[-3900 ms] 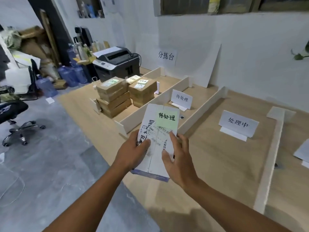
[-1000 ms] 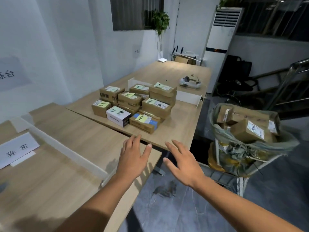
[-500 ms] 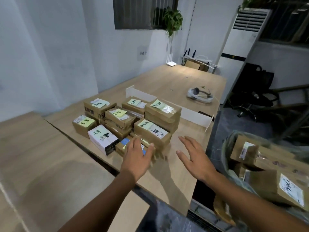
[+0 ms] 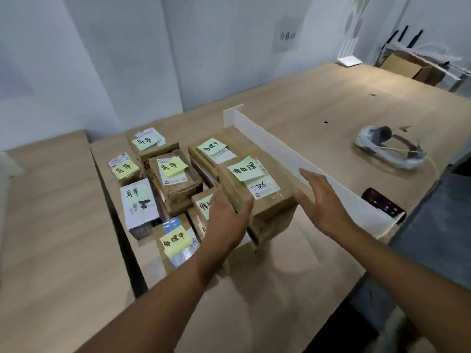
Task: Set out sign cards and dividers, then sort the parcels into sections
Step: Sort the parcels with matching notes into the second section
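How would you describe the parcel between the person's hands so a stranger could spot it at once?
A white divider stands across the table. Beside it lies a cluster of brown parcels with green notes. The parcel topping the stack nearest the divider alone bears handwritten 7786.

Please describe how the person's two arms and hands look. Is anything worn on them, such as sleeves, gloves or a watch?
The left forearm and the right forearm are bare up to the picture's edge; no sleeve shows. The left hand and the right hand wear no gloves. No watch, band or ring shows on the wrists or visible fingers.
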A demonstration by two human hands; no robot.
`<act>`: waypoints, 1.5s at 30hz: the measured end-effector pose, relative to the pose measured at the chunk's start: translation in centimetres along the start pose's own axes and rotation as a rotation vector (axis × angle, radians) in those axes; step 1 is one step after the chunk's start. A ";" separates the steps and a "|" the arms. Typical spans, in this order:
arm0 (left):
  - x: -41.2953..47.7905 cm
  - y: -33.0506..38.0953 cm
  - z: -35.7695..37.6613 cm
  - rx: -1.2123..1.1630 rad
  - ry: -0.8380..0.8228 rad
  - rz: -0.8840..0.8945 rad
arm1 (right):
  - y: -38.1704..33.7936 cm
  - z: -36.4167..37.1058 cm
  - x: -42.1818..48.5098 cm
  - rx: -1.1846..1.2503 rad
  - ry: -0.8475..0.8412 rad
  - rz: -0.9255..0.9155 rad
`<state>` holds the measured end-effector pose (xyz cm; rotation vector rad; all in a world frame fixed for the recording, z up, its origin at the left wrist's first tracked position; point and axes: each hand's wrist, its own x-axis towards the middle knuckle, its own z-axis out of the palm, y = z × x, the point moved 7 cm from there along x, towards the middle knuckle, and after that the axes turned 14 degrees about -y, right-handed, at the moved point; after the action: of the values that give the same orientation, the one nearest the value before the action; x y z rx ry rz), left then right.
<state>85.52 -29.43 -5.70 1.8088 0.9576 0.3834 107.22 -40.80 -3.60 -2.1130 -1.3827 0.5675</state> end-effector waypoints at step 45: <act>-7.0 1.5 -8.7 -0.324 0.051 -0.085 | -15.8 3.0 -0.5 0.116 -0.018 -0.189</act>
<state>76.16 -29.47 0.63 1.4663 0.9446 0.5030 94.24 -35.48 4.34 -1.8663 -1.5029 0.5763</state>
